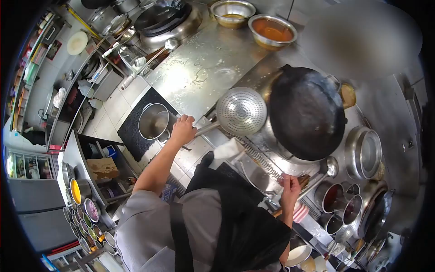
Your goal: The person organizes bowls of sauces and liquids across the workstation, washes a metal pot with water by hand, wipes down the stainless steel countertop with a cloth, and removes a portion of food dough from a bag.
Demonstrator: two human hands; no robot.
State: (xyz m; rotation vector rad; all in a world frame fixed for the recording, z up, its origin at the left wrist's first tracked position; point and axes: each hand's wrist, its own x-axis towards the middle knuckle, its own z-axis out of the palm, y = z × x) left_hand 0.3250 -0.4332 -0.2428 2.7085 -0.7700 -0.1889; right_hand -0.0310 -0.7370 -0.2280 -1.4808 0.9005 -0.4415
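Observation:
My left hand (pixel 183 130) is closed around the handle of a perforated metal strainer ladle (pixel 241 111). Its round bowl is beside a large black wok (pixel 307 113), over the edge of the stove. My right hand (pixel 290 187) is low in front of the stove with thumb and fingers pinched together. Whatever may be between those fingers is too small to make out. Close to it lies a metal ladle (pixel 332 167), its handle slanting past the hand. A white cloth (pixel 228 148) hangs at the stove's front edge, between my hands.
Steel bowls of amber liquid (pixel 273 31) stand on the counter (pixel 190 72). At right are a round steel pot (pixel 363 152) and several sauce containers (pixel 329 197). An empty steel pot (pixel 154 121) is beyond my left hand, above a dark mat (pixel 136 139). Shelving (pixel 68 86) lines the left.

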